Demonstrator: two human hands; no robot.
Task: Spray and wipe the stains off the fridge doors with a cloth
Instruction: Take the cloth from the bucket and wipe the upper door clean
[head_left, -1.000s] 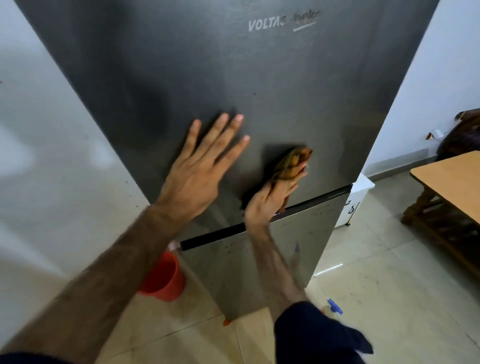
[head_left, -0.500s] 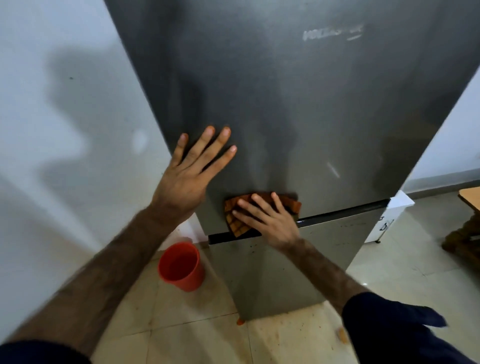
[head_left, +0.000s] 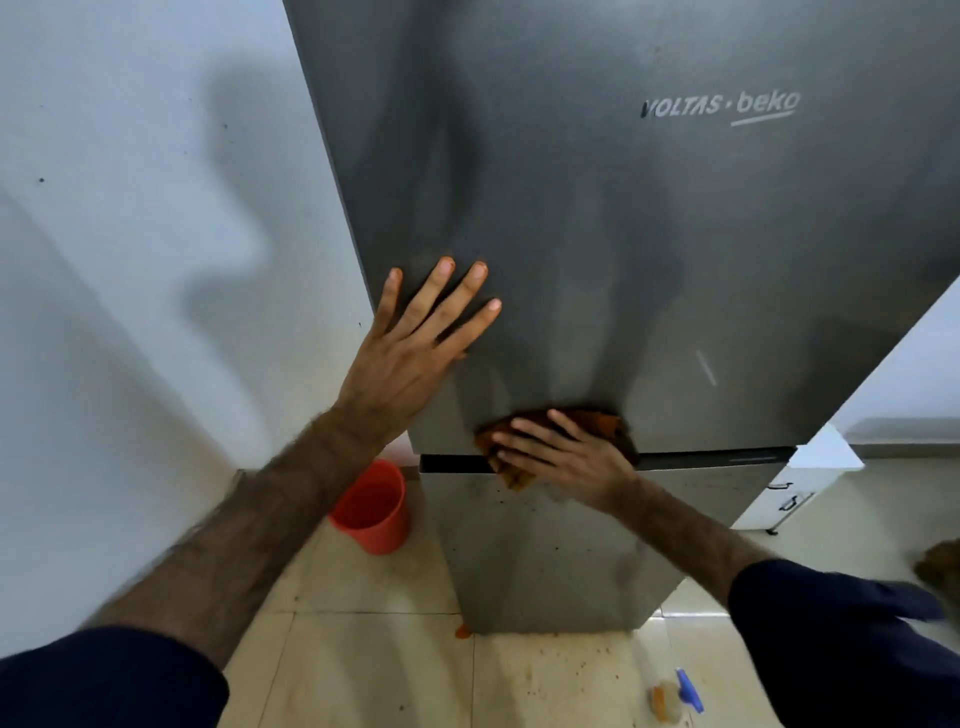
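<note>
The orange cloth (head_left: 597, 423) was pressed flat against the bottom edge of the upper fridge door (head_left: 597, 234) by the right hand (head_left: 566, 457), at about 6 o'clock on that door, just above the dark gap between the doors. The fingers were spread nearly straight over the cloth, pressing it rather than gripping it. The left hand (head_left: 415, 348) was laid flat at about 8 o'clock on the same door, fingers straight and splayed, with nothing held. Faint streaks could be seen on the upper door, so wiping there was judged under way but unfinished. The lower fridge door (head_left: 545, 561) was still flecked with small dark specks and was judged not yet cleaned. A spray bottle (head_left: 685, 691) lay on the floor at 5 o'clock from the fridge, and a red bucket (head_left: 371, 512) stood at 7 o'clock.
</note>
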